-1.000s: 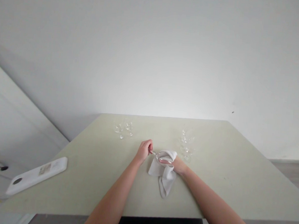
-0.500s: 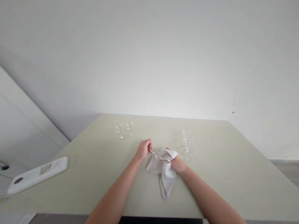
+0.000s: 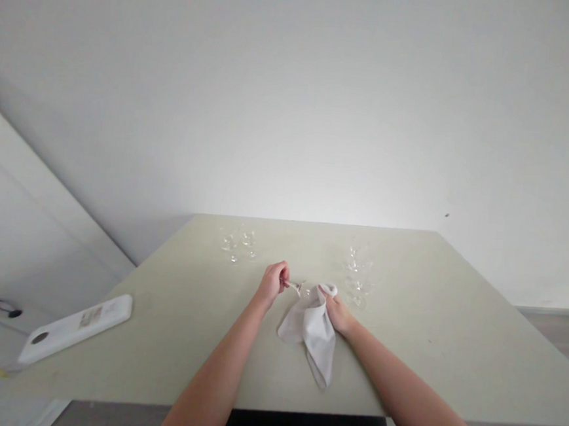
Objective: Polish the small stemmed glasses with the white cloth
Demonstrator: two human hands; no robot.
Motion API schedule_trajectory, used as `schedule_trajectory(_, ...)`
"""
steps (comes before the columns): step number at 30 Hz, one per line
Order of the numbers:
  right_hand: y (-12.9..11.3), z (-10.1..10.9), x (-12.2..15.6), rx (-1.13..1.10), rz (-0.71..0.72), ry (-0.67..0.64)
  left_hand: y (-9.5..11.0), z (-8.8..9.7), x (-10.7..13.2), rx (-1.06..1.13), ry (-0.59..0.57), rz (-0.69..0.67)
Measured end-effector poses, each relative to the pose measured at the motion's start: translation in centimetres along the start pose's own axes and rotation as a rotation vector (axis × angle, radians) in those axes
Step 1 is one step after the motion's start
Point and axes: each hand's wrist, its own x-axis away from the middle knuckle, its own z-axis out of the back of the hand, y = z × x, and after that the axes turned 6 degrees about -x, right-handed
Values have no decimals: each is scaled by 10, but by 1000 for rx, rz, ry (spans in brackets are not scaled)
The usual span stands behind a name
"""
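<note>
My left hand (image 3: 274, 282) is closed around the stem end of a clear stemmed glass (image 3: 306, 293), which lies sideways above the table. The glass's bowl points right, toward a white cloth (image 3: 318, 330). My right hand (image 3: 337, 312) grips that cloth beside the bowl, and its lower corners hang toward the table's front. Folds of the cloth cover some of the right fingers and part of the bowl.
On the pale table (image 3: 401, 353), clear stemmed glasses (image 3: 235, 241) stand at the back left. More clear glasses (image 3: 357, 271) stand just beyond my right hand. A long white device (image 3: 78, 328) lies at the left edge, near a white door (image 3: 28, 219) with a dark handle.
My right hand has drawn slightly back from the glass and turned, so more of the bowl shows. The cloth hangs differently, its corner shifted right. My left hand keeps its hold.
</note>
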Motion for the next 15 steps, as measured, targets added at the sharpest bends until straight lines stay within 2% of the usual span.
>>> schedule_trajectory(3,-4,1,2,-65,-113,-57,-1,-1,0,16,17,6)
schedule_trajectory(5,-7,1,3,-78,-123,-110,-1,-2,1,19,10,2)
schedule_trajectory(10,-14,0,1,52,7,-192,1,-6,4,-2,-44,-22)
schedule_trajectory(15,-10,1,-6,177,91,-142,4,-5,5,-18,-51,-39)
